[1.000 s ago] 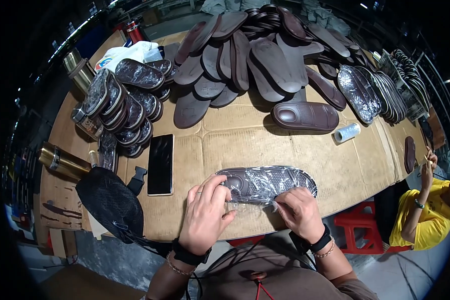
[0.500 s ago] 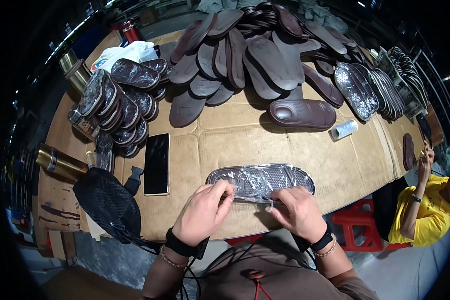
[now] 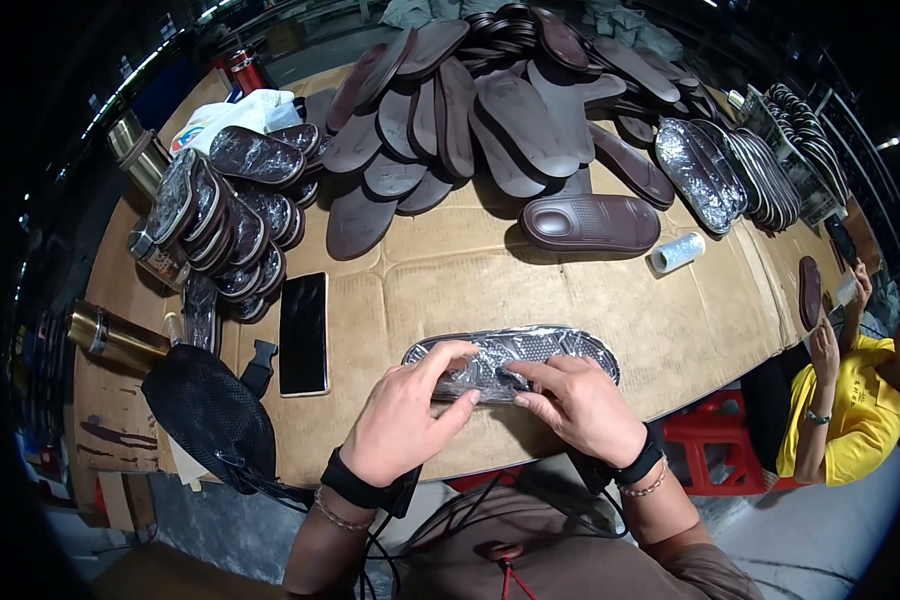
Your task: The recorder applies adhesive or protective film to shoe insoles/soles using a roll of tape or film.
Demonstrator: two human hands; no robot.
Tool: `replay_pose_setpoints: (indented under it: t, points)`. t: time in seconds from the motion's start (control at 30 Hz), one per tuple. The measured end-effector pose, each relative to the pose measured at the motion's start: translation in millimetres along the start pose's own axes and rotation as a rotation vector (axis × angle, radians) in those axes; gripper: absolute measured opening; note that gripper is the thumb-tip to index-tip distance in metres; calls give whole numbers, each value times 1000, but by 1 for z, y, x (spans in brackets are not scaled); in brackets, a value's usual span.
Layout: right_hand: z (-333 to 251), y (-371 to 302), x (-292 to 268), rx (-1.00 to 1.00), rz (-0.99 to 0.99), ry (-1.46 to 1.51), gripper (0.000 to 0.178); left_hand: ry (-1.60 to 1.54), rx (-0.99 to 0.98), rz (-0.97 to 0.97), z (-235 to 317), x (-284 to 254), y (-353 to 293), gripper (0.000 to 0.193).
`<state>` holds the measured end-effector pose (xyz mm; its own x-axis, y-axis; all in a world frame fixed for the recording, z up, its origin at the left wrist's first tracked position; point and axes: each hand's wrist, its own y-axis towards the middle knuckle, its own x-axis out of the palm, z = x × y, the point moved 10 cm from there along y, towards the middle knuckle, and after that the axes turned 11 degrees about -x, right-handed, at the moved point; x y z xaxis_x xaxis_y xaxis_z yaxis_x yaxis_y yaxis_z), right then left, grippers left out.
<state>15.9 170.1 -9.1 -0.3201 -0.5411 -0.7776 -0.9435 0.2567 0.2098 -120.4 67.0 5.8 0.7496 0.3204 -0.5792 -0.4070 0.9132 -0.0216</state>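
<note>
Cardboard (image 3: 420, 280) covers the bench (image 3: 115, 375); toward six o'clock lies a film-wrapped brown insole (image 3: 490, 377). Both hands have just shifted inward over it: left hand (image 3: 395, 415) grip spread, right hand (image 3: 590, 405) bunched, pinching or not I can't tell; film looks gathered closer.

No writing can be read with certainty. Well apart from the grip, to the right of the right hand (image 3: 588, 408), a yellow shirt (image 3: 863, 425) carries small dark printed characters (image 3: 857, 373) on its front (they are, I must admit, too small to make out). Far beyond the left hand (image 3: 402, 418) and to its left, a white bag (image 3: 255, 108) shows part of a coloured emblem, which I cannot identify. On that same side, but nearer to the left hand, a gold flask (image 3: 130, 335) bears a small mark; whether it is lettering, I cannot tell.
</note>
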Motion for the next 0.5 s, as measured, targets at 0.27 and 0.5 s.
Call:
replay_pose_setpoints:
  t: [0.27,0.5]
  points:
    - [14,-50,-54,-54,126,-87,37,47,-19,-22,1,5,4,10]
    - [-2,-52,-32,-152,147,-243,39,32,-121,-21,-6,5,4,11]
